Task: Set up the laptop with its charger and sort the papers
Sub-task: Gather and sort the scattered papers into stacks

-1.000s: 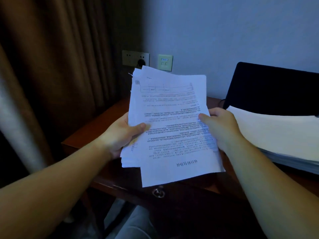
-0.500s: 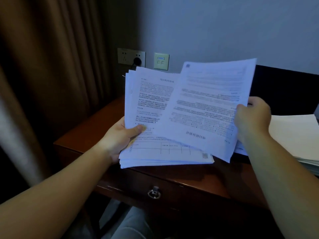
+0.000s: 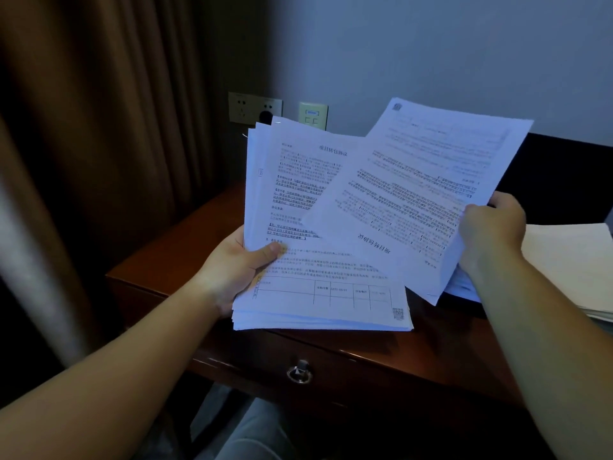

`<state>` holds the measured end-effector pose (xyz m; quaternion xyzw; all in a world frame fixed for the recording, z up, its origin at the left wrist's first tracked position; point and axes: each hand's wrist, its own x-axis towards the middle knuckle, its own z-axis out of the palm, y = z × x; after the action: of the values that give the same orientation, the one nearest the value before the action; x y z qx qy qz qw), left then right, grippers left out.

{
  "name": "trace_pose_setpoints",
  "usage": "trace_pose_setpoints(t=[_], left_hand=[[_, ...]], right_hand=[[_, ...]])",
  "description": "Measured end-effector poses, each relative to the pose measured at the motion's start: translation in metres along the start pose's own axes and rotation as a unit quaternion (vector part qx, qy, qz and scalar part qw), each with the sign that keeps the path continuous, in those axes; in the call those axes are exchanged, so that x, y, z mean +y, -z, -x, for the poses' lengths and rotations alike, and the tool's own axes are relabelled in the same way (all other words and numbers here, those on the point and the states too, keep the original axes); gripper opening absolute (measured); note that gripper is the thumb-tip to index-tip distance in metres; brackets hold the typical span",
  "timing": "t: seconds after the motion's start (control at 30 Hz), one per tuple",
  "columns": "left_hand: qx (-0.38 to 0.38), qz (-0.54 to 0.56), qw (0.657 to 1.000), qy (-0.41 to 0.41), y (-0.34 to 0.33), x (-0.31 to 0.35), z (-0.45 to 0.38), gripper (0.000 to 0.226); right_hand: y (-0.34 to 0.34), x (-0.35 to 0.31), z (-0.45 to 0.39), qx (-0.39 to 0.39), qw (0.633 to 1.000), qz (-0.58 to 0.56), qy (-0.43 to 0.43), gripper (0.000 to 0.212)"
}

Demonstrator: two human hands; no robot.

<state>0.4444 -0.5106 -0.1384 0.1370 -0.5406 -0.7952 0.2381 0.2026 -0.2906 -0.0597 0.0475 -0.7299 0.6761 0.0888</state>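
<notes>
The right hand (image 3: 491, 234) pinches one sheet (image 3: 414, 194) by its right edge, long axis tilted up-right. The pile (image 3: 570, 260) lies on the desk (image 3: 172, 260) just right, nearer this hand. The left hand (image 3: 232, 270) grips the stack (image 3: 298, 260), thumb on top.

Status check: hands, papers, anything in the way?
Left hand grips main stack. Right hand holds upside-down sheets over desk. Nothing blocking.

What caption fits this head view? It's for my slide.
Left hand holds the paper stack; right hand lifts away sheets.
</notes>
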Motion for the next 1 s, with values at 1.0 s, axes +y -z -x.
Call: trace_pose_setpoints(t=[1.0], left_hand=[[0.044, 0.06, 0.996, 0.041, 0.004, 0.0, -0.002, 0.024]], right_hand=[[-0.026, -0.058, 0.036, -0.126, 0.741, 0.574, 0.326, 0.019]])
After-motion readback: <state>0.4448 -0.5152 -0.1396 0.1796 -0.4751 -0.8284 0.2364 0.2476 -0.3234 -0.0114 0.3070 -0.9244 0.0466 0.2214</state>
